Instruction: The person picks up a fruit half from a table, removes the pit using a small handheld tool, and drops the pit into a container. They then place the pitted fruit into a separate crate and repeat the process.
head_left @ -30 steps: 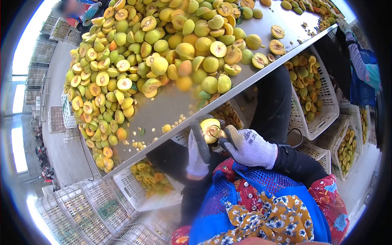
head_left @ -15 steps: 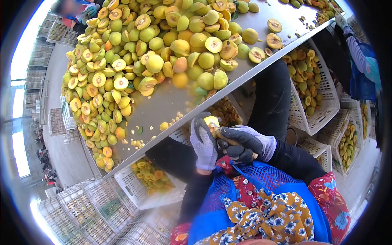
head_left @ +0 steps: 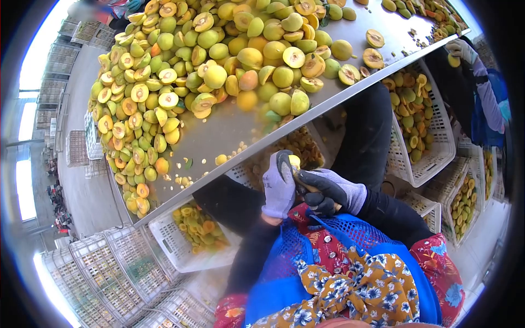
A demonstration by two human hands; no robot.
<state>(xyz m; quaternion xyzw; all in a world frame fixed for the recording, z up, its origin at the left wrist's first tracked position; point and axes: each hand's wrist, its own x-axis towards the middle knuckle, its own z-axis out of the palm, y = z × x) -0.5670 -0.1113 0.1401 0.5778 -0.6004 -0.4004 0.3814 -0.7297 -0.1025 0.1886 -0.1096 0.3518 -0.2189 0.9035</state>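
My left hand (head_left: 280,186), in a grey glove with dark fingers, is closed around a yellow apricot half (head_left: 295,162) in front of my chest. Only a small part of the fruit shows between the fingers. My right hand (head_left: 331,190), gloved alike, grips a tool with a wooden handle (head_left: 313,189). The tool's tip meets the fruit and is hidden, so its exact kind does not show. Both hands are close together, below the edge of the metal table (head_left: 219,134). Piled on that table are many halved apricots (head_left: 180,71), some with brown pits in them.
Under the table edge stand white crates of apricot halves, one at left (head_left: 180,249), one at right (head_left: 432,158). Loose pale seeds (head_left: 183,180) lie on the metal. Stacked crates (head_left: 109,268) fill the lower left. A co-worker's gloved hand (head_left: 464,50) holds fruit at upper right.
My left hand has turned around the apricot half, so its cut face shows less. My right hand stays against it with the tool. The view has shifted slightly.
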